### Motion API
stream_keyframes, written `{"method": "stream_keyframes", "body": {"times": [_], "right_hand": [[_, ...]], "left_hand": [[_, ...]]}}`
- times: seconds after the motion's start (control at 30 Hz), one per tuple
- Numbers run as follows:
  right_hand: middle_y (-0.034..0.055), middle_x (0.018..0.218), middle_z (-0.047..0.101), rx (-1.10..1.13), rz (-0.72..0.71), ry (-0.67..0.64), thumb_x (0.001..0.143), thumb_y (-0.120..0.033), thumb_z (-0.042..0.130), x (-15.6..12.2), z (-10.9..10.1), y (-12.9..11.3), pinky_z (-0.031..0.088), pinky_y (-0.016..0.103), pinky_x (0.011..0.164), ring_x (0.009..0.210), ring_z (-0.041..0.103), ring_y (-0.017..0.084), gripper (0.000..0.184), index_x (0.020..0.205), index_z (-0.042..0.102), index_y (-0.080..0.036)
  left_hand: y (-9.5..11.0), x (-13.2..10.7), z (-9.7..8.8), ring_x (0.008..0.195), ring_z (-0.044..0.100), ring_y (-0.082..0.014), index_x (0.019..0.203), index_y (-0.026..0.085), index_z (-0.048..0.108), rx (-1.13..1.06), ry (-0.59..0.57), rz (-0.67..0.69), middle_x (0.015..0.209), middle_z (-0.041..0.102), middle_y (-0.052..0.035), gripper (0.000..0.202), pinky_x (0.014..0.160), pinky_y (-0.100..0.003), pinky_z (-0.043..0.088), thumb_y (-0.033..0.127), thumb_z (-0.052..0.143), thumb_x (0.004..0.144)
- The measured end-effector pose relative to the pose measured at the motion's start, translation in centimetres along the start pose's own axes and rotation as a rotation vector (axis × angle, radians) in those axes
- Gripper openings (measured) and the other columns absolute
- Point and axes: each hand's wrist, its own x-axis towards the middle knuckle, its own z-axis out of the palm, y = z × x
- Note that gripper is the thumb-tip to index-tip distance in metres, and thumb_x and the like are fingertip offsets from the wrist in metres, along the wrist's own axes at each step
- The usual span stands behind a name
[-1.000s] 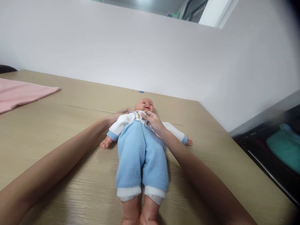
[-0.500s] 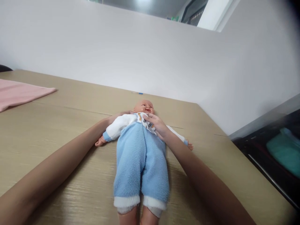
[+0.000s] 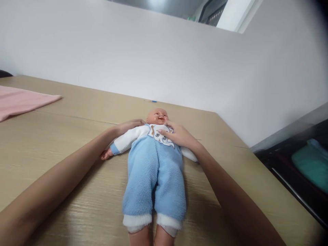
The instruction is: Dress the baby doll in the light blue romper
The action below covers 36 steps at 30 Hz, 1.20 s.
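A baby doll (image 3: 157,117) lies on its back on the table, its bald head away from me and its legs toward me. Light blue fleece overalls (image 3: 143,171) with an animal print on the bib and white sleeves dress it. My left hand (image 3: 130,126) rests along the doll's shoulder on the left, fingers stretched toward the neck; the fingertips and thumb are hidden. On the chest and opposite shoulder lies my right hand (image 3: 180,134), thumb on the bib and fingers by the collar, spread apart. My right wrist covers the end of the doll's arm on that side.
A pink cloth (image 3: 24,100) lies on the wooden table (image 3: 84,188) at the left. Near the far edge is a small thin item with a blue end (image 3: 153,101). A pale wall (image 3: 153,61) rises behind. At the right stands something dark with a teal item (image 3: 310,164).
My right hand has shifted slightly up and right over the bib, uncovering more of the animal print. My right wrist now covers the doll's hand. The left hand has barely moved.
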Motion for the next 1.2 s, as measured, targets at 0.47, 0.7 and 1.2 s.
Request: {"method": "stream_keyframes", "body": {"times": [0.47,0.7,1.2], "right_hand": [[0.0088,0.121,0.084,0.018,0.052,-0.126,0.105,-0.055,0.069,-0.5,-2.9,0.8,0.056,0.05,0.105,0.111,0.074,0.034,0.033,0.115,0.079,-0.025],[0.0165,0.139,0.074,-0.096,0.039,0.091,0.103,-0.055,0.069,-6.6,-3.1,3.2,0.052,0.056,0.118,0.13,0.069,0.036,0.048,0.138,0.067,-0.022],[0.0123,0.108,0.083,0.166,0.178,0.191,0.101,-0.063,0.072,-16.0,-6.8,10.1,0.067,0.054,0.1,0.102,0.08,0.034,0.043,0.121,0.075,-0.026]], "left_hand": [[2.6,-1.4,-1.9,0.128,0.069,-0.0378,0.115,0.029,0.086,0.263,-0.396,-0.117,0.132,0.085,-0.0069,0.059,0.111,-0.038,0.048,0.078,0.077,0.084],[3.8,-1.8,-1.2,0.103,0.072,-0.0355,0.102,0.024,0.074,0.589,-0.162,0.083,0.109,0.081,-0.0128,0.034,0.089,-0.041,0.053,0.056,0.066,0.098],[9.1,-1.9,11.7,0.121,0.069,-0.0349,0.12,0.012,0.071,0.777,-0.279,0.567,0.125,0.077,-0.0187,0.021,0.108,-0.048,0.055,0.03,0.064,0.109]]}}
